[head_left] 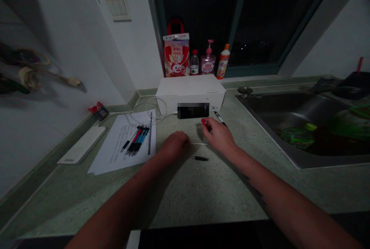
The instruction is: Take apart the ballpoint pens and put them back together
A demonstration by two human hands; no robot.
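Nearest me on the counter point(179, 199) lies a loose black pen part point(200, 158), probably set there for easy reach. Just past it, a thin white stick point(199, 143) spans the gap between my hands. My left hand point(175, 143) curls, fingertips hidden; I can't tell whether it grips the stick. My right hand point(219, 135) pinches a small red piece point(203, 121), fingertips nearly together, presumably because it's tiny. Leftward, pens point(137, 141) lie grouped on paper point(114, 147); farther, a white box point(190, 87) seemingly props a phone point(193, 113).

Forearms point(130, 195) stretch forward (both bare), left fingers point(184, 138) curled, right fingers point(210, 122) pinching.
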